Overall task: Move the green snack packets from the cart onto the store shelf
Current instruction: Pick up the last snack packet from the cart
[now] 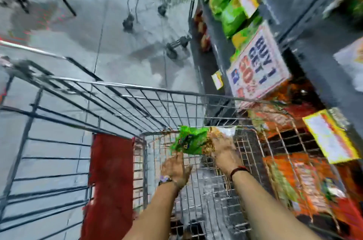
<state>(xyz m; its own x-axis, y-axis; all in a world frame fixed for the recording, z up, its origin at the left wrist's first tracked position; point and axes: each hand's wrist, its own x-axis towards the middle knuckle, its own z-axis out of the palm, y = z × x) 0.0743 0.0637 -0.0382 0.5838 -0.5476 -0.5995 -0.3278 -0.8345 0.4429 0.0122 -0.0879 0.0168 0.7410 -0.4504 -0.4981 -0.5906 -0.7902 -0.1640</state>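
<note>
On shelf (294, 29), sign (257, 67) reads "BUY 1 GET 1".

A wire-mesh metal shopping cart (196, 100) with a red panel on its near end is standing on the grey tiled floor (82, 31), its basket lying directly beneath both hands, and its mesh bottom below the hands is showing bare as far as the blur allows. Up and to the right of the right hand, a dark grey metal store shelf (290, 16) is carrying a row of bright green snack packets (225, 2), with orange packets (294, 171) sitting on a lower tier just right of that hand.
</note>
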